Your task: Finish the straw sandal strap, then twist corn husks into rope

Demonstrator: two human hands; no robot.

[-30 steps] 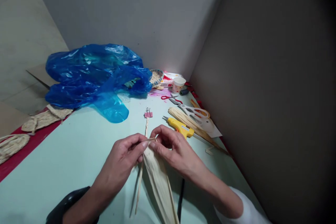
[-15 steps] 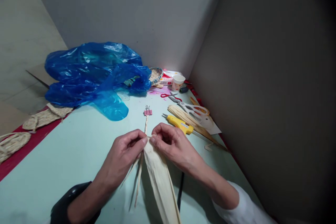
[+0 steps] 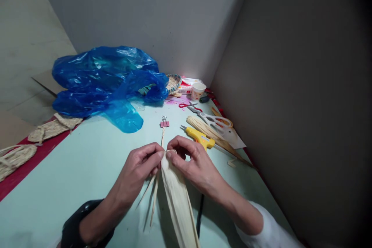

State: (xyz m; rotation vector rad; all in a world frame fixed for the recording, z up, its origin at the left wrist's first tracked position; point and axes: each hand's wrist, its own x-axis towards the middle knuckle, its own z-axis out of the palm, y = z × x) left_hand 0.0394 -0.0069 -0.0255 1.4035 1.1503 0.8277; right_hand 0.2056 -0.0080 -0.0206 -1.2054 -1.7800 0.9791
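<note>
My left hand (image 3: 138, 170) is closed in a pinch at the top end of a wide, pale corn husk (image 3: 179, 203), where it meets a thin braid (image 3: 163, 137). Thumb and fingers of my right hand (image 3: 194, 162) pinch the husk's upper right edge, close beside the left fingertips. From there the husk runs down toward me past the bottom of the view. A pink binder clip (image 3: 164, 124) grips the braid's far end on the table. Narrow loose strands (image 3: 154, 201) hang below my left hand. My fingers hide the exact joining spot.
Right of my hands lie a yellow glue gun (image 3: 200, 137), a husk bundle (image 3: 203, 127), white-handled scissors (image 3: 216, 120) and red-handled scissors (image 3: 190, 106). A paper cup (image 3: 198, 90) and woven basket (image 3: 174, 83) stand behind. A blue plastic bag (image 3: 107, 79) and braided coils (image 3: 17, 159) lie left.
Both hands stay pinched at the husk's top end. My right fingers have shifted slightly along its edge, and the whole view has moved a little.
</note>
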